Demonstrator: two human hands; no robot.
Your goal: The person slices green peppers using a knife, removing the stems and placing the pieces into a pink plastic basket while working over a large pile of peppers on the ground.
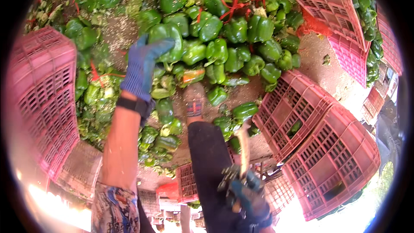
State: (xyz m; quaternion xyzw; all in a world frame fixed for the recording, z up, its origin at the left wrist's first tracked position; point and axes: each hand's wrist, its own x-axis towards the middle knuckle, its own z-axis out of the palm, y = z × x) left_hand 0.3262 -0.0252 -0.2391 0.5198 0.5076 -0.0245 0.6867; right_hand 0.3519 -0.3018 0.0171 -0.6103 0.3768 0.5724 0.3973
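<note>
My left hand (140,61), in a blue knitted glove with a coated palm, grips a large green bell pepper (166,40). Its thumb lies across the pepper's side, and other fingers are partly hidden. Around it spreads a heap of green bell peppers (210,27), one of them partly orange (190,76). Low in the view, my right hand (249,194), also gloved, is blurred by motion. A long, narrow, pale object (243,149) sticks up from this hand; what it is cannot be made out.
Pink plastic crates stand at the left (48,100), the upper right (326,3) and the lower right (330,155). Red plastic strips (236,3) lie among the peppers. My shoe (194,100) rests on the ground beside loose peppers and scattered seeds.
</note>
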